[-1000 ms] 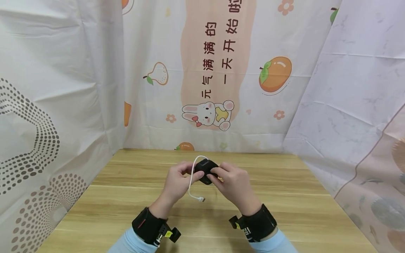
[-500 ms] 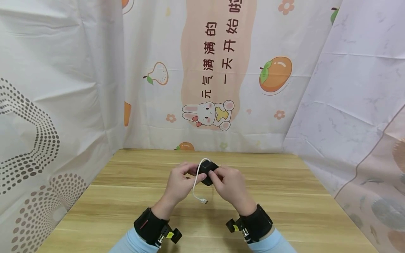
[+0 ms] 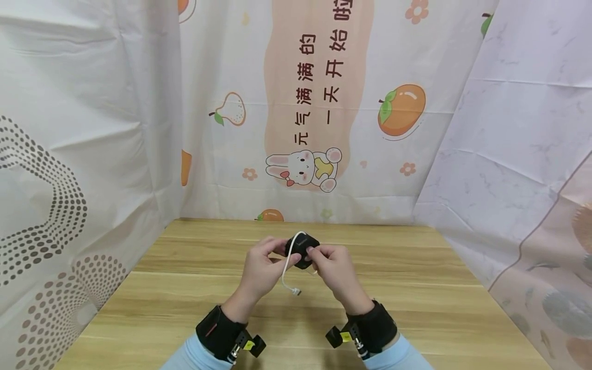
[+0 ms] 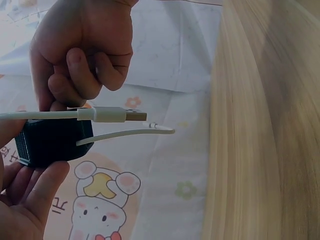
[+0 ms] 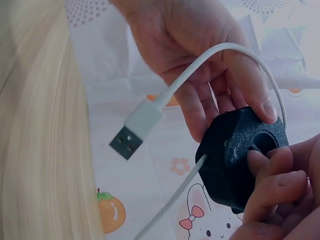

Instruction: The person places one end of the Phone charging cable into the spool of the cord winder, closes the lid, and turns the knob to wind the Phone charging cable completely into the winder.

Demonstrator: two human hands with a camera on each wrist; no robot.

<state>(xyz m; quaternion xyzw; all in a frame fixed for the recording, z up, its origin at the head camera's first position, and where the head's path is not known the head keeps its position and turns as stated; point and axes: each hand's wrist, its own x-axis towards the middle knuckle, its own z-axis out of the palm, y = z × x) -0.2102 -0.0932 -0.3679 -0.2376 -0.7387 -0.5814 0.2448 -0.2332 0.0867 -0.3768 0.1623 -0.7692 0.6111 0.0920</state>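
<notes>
Above the table is a small black faceted cable winder (image 3: 302, 250) with a round opening in one face (image 5: 265, 142). My left hand (image 3: 262, 264) holds it from the left, thumb on the near face and fingers on the far side. The right hand (image 3: 336, 267) pinches at its right, fingertips by the round opening; the other right fingers are curled in the left wrist view. A white USB cable (image 3: 285, 270) arcs over the case, its USB-A plug (image 5: 136, 130) hanging free. Another white stretch (image 4: 125, 134) leaves the case's side, ending in a small plug (image 4: 153, 125).
A wood-grain table (image 3: 296, 329) lies below both hands. Patterned cloth hangs behind (image 3: 222, 169) and at both sides of it. Black wrist straps with small cameras (image 3: 250, 343) sit on both wrists.
The right hand's fingers have shifted their grip at the winder's right side. The hanging USB plug has swung slightly. A short cable end now shows below the right fingers.
</notes>
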